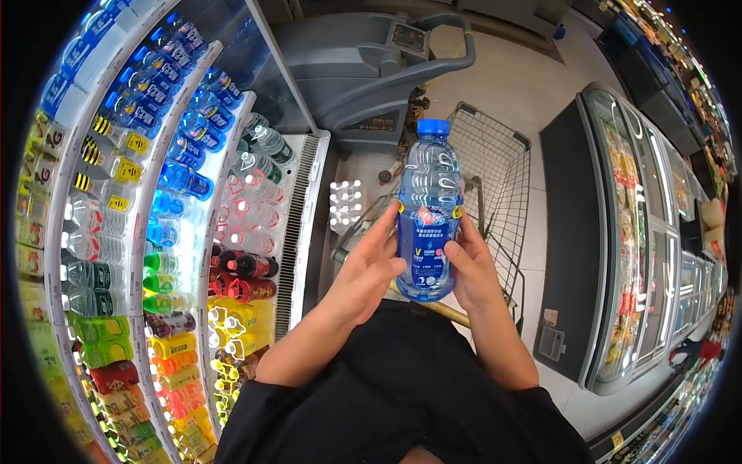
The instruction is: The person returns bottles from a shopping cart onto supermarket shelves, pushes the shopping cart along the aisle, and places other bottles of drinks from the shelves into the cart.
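Clock centred on the bottle, 12 at the top of your view.

Blue-capped bottle [430, 224] mid-view, upright, held up in front of you between both hands; cap on, blue printed label facing you, clear liquid inside. Your left hand [369, 271] at 8 o'clock, curved against the bottle's side, thumb at the label's edge. Your right hand [475, 267] between 4 and 5, curled around the opposite side, thumb pressed on the label. Your black shirt [394, 379] at 6.

Beyond the bottle, a wire cart [516, 138] spreads towards 1 and 2 o'clock; a yellowish bar [456, 315] shows below the bottle, near 5. At 9, low down, a pack of white-capped bottles [345, 206]. At 11, a grey machine [348, 66] with a control panel.

Drinks shelves [139, 232] fill your 9 o'clock side: blue-labelled bottles [189, 182] near 10, dark cola bottles [243, 288] between 8 and 9, yellow drinks [239, 317] at 8. Glass-topped freezer [568, 232] at 3.
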The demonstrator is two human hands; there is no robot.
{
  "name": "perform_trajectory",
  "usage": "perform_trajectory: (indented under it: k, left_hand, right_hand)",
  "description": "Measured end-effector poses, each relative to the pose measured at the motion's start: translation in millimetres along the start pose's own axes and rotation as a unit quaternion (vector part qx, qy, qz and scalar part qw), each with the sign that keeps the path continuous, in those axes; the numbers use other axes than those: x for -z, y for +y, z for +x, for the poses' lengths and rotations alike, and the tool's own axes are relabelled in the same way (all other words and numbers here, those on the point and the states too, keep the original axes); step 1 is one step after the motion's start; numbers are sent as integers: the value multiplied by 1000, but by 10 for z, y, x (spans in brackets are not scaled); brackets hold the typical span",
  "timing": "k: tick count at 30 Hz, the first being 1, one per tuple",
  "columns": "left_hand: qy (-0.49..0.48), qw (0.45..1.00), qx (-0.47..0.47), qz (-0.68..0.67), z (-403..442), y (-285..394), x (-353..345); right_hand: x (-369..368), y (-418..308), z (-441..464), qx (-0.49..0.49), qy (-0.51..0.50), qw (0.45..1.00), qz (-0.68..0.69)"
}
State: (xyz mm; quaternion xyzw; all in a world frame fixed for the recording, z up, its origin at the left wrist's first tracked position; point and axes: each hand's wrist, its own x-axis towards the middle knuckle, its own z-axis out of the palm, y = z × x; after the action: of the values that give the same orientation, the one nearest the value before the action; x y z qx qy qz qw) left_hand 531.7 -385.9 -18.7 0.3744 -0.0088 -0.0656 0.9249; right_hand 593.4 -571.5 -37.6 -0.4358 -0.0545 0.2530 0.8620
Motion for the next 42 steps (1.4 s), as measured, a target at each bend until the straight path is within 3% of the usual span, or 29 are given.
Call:
perform_trajectory:
  k: [9,20,30,32,34,36,40,42]
  left_hand:
    - [186,965,-90,161,-102,-51,174]
    - [254,961,-96,55,-531,93,433]
    - [332,908,-170,193,-724,172,1135]
    - [366,872,-208,249,-587,177,1381]
    - [365,875,-211,238,-444,317,1649]
    - [380,853,-200,298,-326,510,1970]
    - [430,805,-144,384,-30,1049,2577]
    - [444,781,-135,418,139,1278,3015]
  right_hand:
    - [-194,326,60,74,-154,965,-199]
    - [-497,558,165,-14,-188,958,-216]
    - [-926,995,861,-96,-252,924,-270]
    - [-1025,1113,1098,-87,-273,891,-351]
    - [-1149,1263,1356,-56,-276,883,-376]
    - [-1342,1406,1632,56,-274,799,-532]
    - [-1578,2064,2446,91,-222,826,-510]
    - [-1803,2352,2880,154,-228,803,-529]
